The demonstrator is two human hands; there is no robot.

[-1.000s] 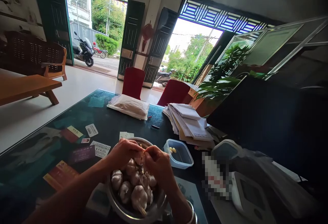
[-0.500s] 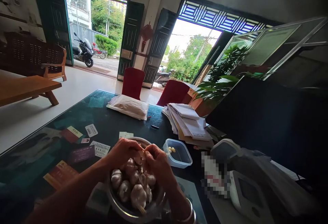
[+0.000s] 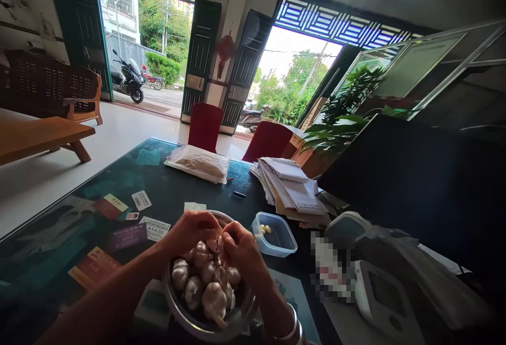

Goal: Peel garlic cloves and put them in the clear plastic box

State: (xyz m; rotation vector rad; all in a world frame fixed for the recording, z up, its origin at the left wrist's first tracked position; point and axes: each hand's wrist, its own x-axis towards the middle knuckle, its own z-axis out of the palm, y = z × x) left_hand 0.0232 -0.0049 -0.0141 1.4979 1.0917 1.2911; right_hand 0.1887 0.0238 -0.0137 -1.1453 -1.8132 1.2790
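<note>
A round metal bowl (image 3: 174, 311) holds several whole garlic bulbs (image 3: 214, 299) with dry stems. Over its far part, my left hand (image 3: 196, 232) and my right hand (image 3: 242, 246) meet, fingertips pinched together on a small piece of garlic (image 3: 215, 243). The fingers partly cover that piece, so its exact shape is hard to make out. Just right of my right hand stands a clear plastic container (image 3: 281, 235) with a few peeled cloves (image 3: 265, 228) at its left side.
On the dark glass-topped table (image 3: 152, 176) lie cards (image 3: 128, 236), a wrapped package (image 3: 198, 163), a black pen-like object (image 3: 239, 195) and a paper stack (image 3: 292, 189). A dark monitor (image 3: 395, 176) and a white device (image 3: 383, 295) stand right.
My hands have shifted only slightly over the bowl, their fingertips still close together. The bowl, the container and its cloves look the same.
</note>
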